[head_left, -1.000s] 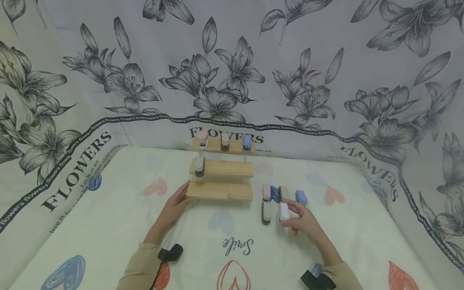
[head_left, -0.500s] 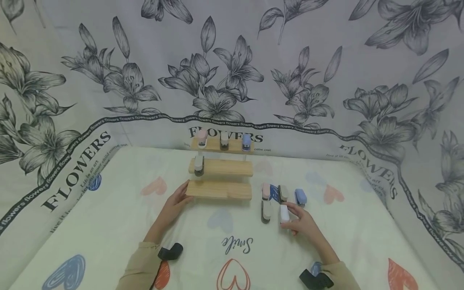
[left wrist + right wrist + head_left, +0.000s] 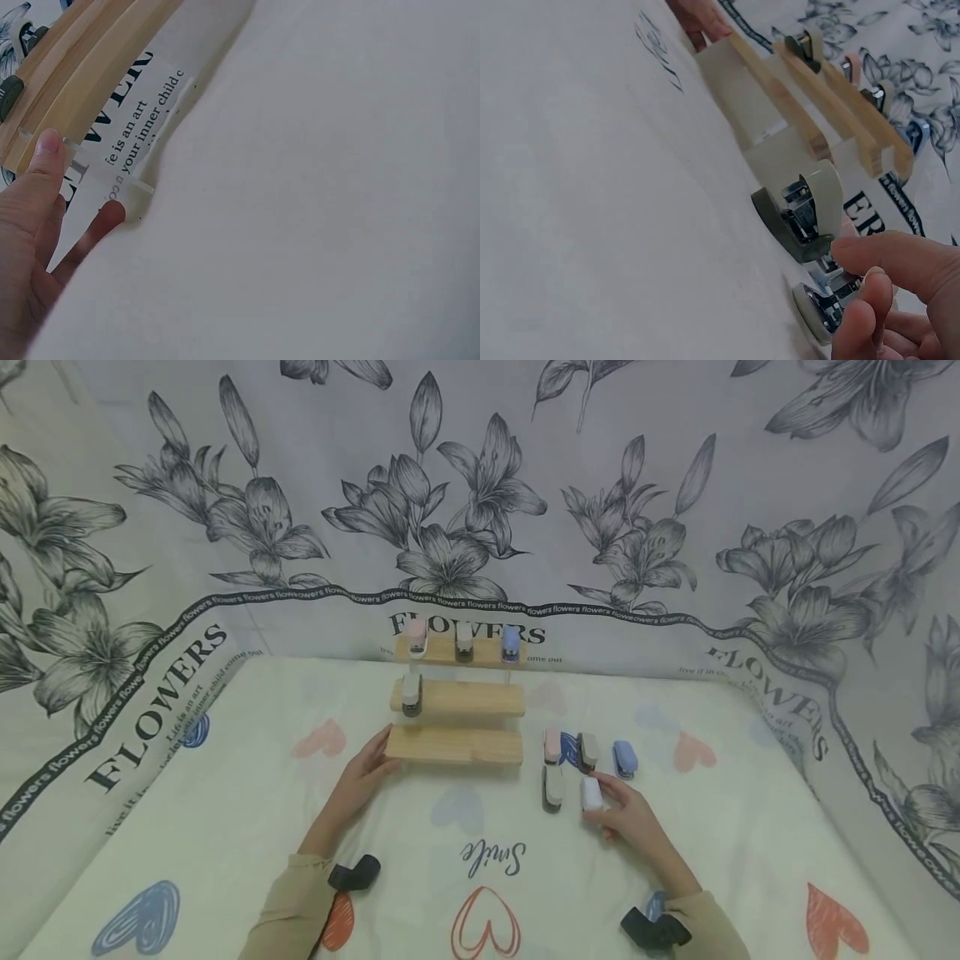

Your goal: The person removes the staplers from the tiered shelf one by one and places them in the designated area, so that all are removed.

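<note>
Small staplers stand on and beside a three-tier wooden rack [image 3: 453,743]. My left hand [image 3: 367,772] holds the left end of its lowest board; in the left wrist view the thumb [image 3: 46,150] lies on the wood. To the right, my right hand [image 3: 626,810] pinches a white stapler [image 3: 592,793] by its two ends, down on the cloth; the fingers partly cover it in the right wrist view. Close by are a grey-white stapler with a dark base [image 3: 552,787], a pink stapler [image 3: 552,745], a beige stapler [image 3: 587,750] and a blue stapler [image 3: 625,758].
On the rack's top board stand a pink stapler [image 3: 416,637], a pale stapler [image 3: 464,641] and a blue stapler [image 3: 511,642]. A grey-white stapler [image 3: 412,693] is at the middle board's left end. A flower-printed curtain [image 3: 480,510] hangs behind the patterned cloth [image 3: 420,893].
The view has tilted slightly. My right hand keeps its fingers on the white stapler, with little movement. My left hand stays at the rack's end.
</note>
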`<state>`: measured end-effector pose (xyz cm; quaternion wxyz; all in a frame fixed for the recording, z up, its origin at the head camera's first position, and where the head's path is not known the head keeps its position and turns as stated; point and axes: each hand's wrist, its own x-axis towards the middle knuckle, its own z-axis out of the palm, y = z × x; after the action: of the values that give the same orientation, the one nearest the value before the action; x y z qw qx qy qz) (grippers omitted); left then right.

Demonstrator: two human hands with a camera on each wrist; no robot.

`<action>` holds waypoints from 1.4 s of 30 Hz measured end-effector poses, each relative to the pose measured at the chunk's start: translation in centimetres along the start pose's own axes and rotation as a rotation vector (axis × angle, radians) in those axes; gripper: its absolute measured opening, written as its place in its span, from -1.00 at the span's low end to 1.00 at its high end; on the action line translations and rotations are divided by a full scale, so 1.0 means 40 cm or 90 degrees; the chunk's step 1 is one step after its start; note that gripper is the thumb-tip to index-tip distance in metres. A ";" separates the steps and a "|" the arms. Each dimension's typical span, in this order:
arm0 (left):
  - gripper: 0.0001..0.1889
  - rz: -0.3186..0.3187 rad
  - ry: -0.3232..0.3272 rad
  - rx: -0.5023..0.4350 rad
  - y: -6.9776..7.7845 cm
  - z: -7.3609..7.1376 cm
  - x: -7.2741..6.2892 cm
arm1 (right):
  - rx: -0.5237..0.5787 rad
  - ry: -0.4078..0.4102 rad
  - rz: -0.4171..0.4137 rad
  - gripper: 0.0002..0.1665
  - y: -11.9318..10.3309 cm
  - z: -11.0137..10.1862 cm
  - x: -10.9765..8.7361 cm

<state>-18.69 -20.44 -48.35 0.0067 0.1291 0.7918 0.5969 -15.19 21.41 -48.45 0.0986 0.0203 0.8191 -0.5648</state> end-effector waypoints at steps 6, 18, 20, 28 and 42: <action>-0.30 -0.002 0.013 0.011 -0.034 -0.005 0.016 | -0.013 0.006 0.010 -0.16 -0.001 -0.007 0.014; -0.30 -0.009 0.014 0.026 -0.038 -0.001 0.017 | -0.032 0.004 0.027 -0.12 0.000 -0.014 0.007; -0.30 -0.009 0.012 0.026 -0.037 0.000 0.018 | -0.033 0.000 0.027 -0.12 -0.002 -0.016 0.004; -0.34 -0.009 0.003 0.006 0.007 0.002 0.008 | -0.009 -0.030 0.020 -0.12 -0.011 -0.014 -0.002; -0.36 0.003 0.002 0.006 0.033 0.006 0.001 | -0.032 -0.016 -0.016 -0.11 -0.024 -0.022 -0.010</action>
<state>-18.42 -19.86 -47.19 0.0033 0.1300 0.7943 0.5934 -15.04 21.92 -47.20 0.1023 0.0007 0.8318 -0.5456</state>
